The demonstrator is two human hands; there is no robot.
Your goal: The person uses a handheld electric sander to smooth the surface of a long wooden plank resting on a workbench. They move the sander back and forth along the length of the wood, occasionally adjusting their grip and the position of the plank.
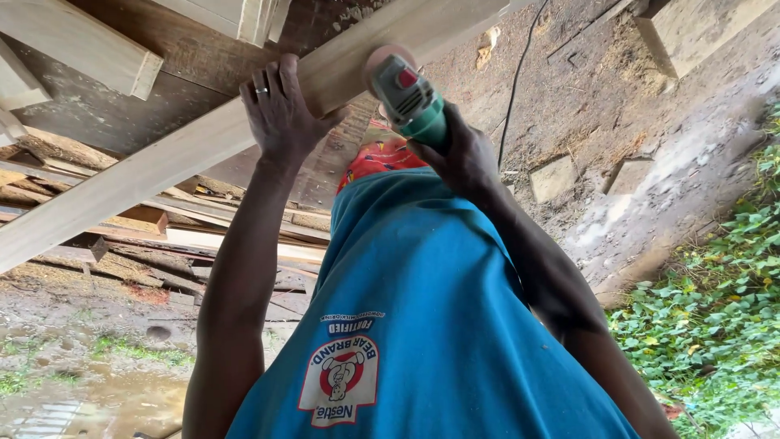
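A: What is nearest?
B: A blue shirt [431, 325], then both arms reaching out.
A: And the hands?
B: Left hand [280, 114], fingers spread flat, steadies a long pale wooden plank [162, 162]. Right hand [463, 154], closed tight, presses a green handheld sander [410, 97] onto it.
A: Containers?
B: None; beyond, stacked timber offcuts [122, 219].

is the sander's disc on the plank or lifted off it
On it: the sander in the right hand has its disc against the plank; left hand steadies it.
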